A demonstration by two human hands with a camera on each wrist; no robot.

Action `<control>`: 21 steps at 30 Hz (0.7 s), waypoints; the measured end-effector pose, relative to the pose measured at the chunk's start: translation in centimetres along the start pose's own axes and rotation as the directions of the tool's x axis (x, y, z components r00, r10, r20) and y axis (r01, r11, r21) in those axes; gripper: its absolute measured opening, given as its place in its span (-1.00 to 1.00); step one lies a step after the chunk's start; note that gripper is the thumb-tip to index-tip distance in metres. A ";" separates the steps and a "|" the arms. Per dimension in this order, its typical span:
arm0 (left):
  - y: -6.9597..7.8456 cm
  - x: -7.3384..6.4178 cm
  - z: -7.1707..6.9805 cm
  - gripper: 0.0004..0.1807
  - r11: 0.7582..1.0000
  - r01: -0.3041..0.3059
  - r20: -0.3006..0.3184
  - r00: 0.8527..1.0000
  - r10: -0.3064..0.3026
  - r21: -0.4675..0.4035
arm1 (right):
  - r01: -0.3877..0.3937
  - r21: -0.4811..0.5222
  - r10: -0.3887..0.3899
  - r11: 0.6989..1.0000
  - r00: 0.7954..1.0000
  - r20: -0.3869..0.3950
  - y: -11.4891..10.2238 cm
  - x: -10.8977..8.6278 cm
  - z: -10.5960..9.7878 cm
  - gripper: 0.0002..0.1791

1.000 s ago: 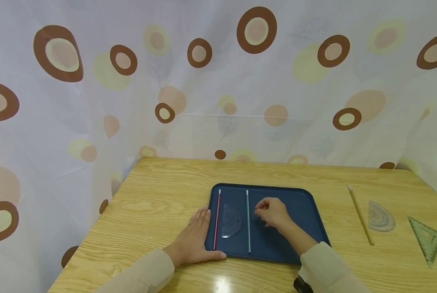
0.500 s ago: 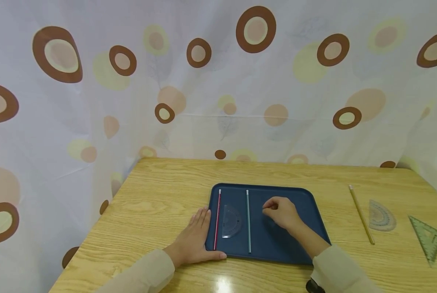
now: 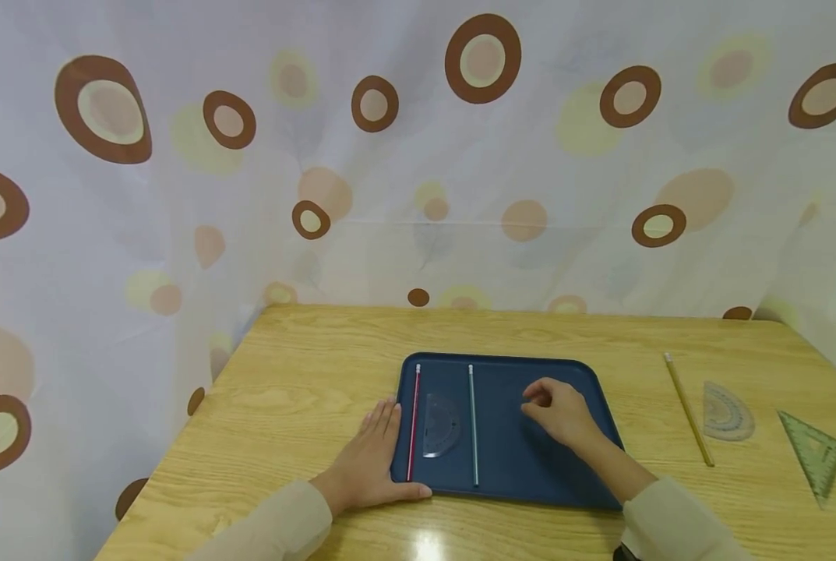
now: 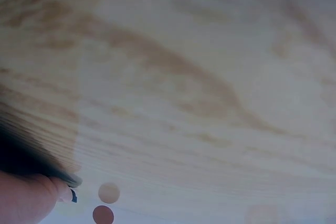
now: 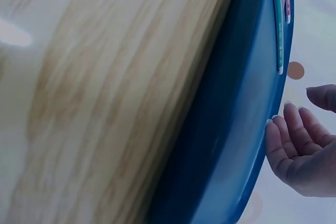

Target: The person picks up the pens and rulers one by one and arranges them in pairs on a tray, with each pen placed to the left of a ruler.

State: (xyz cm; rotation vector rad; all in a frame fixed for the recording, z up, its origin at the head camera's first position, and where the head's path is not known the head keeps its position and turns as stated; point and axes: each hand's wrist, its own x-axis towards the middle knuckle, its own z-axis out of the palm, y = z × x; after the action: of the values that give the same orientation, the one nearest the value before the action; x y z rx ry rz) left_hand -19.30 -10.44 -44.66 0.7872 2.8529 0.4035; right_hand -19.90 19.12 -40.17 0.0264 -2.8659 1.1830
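Note:
A dark blue tray [image 3: 530,475] lies on the wooden table. My left hand [image 3: 372,463] rests flat along its left edge, fingers straight, thumb by the near left corner. Inside the tray, from left to right, are a red pencil [image 3: 414,425], a clear protractor [image 3: 442,425] and a green pencil [image 3: 474,425]. Over the tray's right half hovers my right hand [image 3: 561,409], loosely curled, holding nothing. The right wrist view shows that hand's thumb and fingertips apart, with the green pencil [image 5: 279,30] beyond them. Only a thumb [image 4: 31,198] at the tray's edge shows in the left wrist view.
Right of the tray, a yellow pencil [image 3: 687,405], a second clear protractor [image 3: 728,413] and a green set square [image 3: 819,475] lie on the table [image 3: 319,351]. A patterned curtain [image 3: 389,171] hangs behind the table and along its sides.
My right hand has moved rightward over the tray, away from the green pencil. My left hand and the things on the tray and table have stayed put.

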 end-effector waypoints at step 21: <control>0.0 -0.2 0.0 0.32 1.000 0.004 0.000 1.000 -0.004 0.007 | 0.017 -0.048 -0.022 0.999 0.995 -0.097 3.6 -0.5 -3.3 -0.83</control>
State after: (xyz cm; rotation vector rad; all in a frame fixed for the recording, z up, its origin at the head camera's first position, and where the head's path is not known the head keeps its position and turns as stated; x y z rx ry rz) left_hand -19.14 -10.53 -44.64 0.7823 2.8567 0.3935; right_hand -19.39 24.05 -40.40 -0.0045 -2.8007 1.0810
